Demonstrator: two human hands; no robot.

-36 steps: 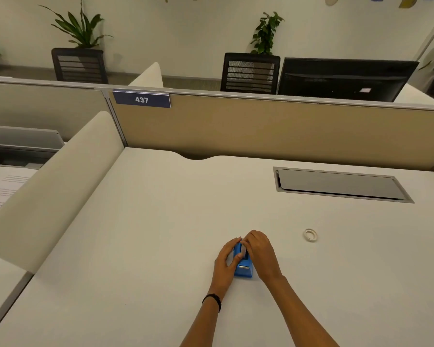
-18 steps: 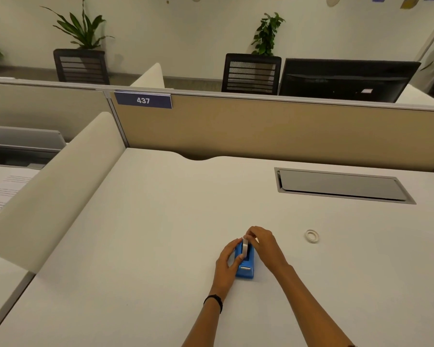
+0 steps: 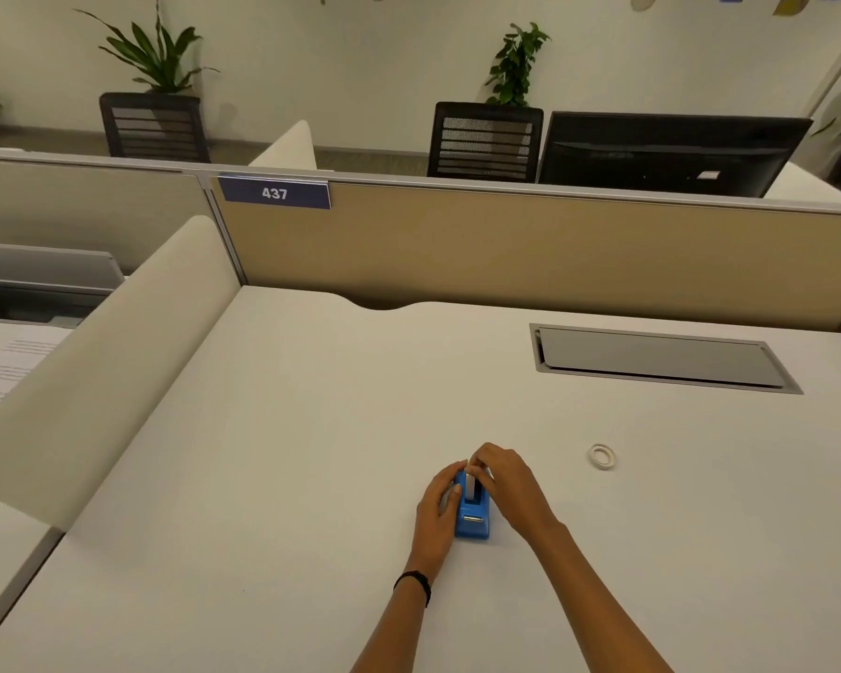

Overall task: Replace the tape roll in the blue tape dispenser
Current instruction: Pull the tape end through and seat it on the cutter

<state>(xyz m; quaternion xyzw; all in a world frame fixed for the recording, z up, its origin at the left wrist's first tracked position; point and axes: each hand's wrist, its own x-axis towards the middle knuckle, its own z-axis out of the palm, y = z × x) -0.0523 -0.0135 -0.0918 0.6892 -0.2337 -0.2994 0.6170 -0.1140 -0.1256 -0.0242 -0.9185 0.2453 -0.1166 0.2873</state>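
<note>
The blue tape dispenser [image 3: 473, 522] sits on the white desk in front of me, its cutter end toward me. My left hand [image 3: 435, 514] grips its left side. A whitish tape roll [image 3: 470, 487] stands upright in the dispenser's slot, pinched at the top by the fingers of my right hand [image 3: 508, 483], which covers the dispenser's right side. A second small, white tape ring [image 3: 602, 456] lies flat on the desk to the right, apart from both hands.
A grey cable hatch [image 3: 661, 358] is set into the desk at the back right. A tan partition [image 3: 530, 250] closes off the far edge and a cream divider [image 3: 93, 352] the left side. A dark monitor [image 3: 671, 155] stands beyond the partition.
My right hand has lifted slightly off the dispenser and now pinches the roll standing in the slot. The left hand has stayed on the dispenser's side.
</note>
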